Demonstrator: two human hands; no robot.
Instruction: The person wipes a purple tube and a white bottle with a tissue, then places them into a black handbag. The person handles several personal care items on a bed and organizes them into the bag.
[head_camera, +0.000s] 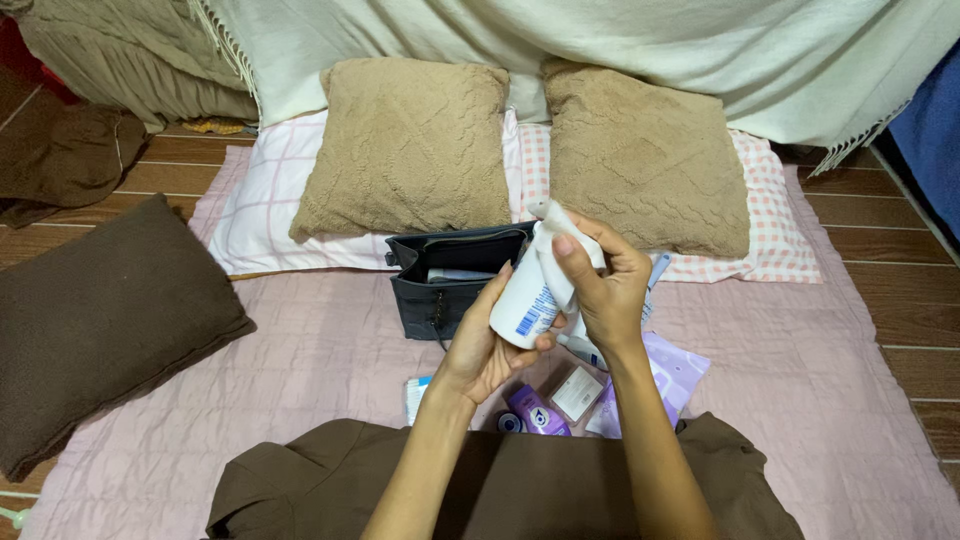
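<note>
White and tilted above the open dark bag, the plastic bottle is gripped from below by the left hand, while the right hand closes its fingers around the bottle's top.

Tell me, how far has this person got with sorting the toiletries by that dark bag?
The dark grey bag already stands open with something inside. Both the left hand and right hand hold a white plastic pump bottle above the pink quilted mat. A purple pouch, a small purple bottle and a small box lie loose on the mat.
</note>
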